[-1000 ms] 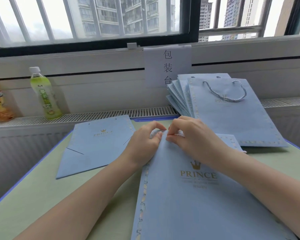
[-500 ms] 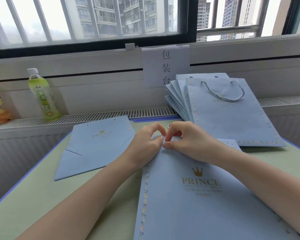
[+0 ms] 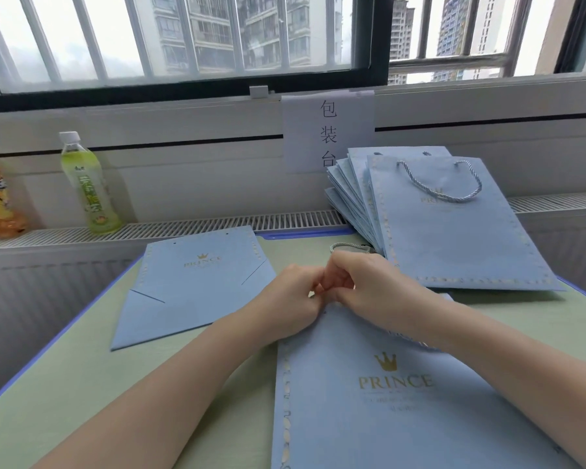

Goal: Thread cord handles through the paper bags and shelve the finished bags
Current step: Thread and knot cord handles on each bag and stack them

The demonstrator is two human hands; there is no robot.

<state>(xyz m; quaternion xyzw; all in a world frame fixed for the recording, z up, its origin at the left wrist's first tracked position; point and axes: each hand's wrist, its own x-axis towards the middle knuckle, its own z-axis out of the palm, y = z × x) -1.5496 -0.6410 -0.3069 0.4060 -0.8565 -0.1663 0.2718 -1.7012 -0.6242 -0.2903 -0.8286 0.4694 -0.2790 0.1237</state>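
Change: your hands have edged up toward the bag's top edge and closed tighter together; a loop of cord now shows just beyond your right knuckles, so the handle looks to be feeding in, by my read.
Left hand: fingers curled, pinching at the mouth of the bag in work; what sits between the fingertips is hidden.
Right hand: fingers bent in, meeting the left at the same spot; whether it grips cord or paper, I cannot tell.
Bag in work: flat on the table, top edge under both hands, lower end running off toward you.
Finished stack: leaning at far right, top bag already corded; just beside your right wrist, so mind its lower edge.
Spare bag: flat at left, unthreaded; near your left forearm.
Open room: bare table at near left; bottles stand on the ledge, well apart.
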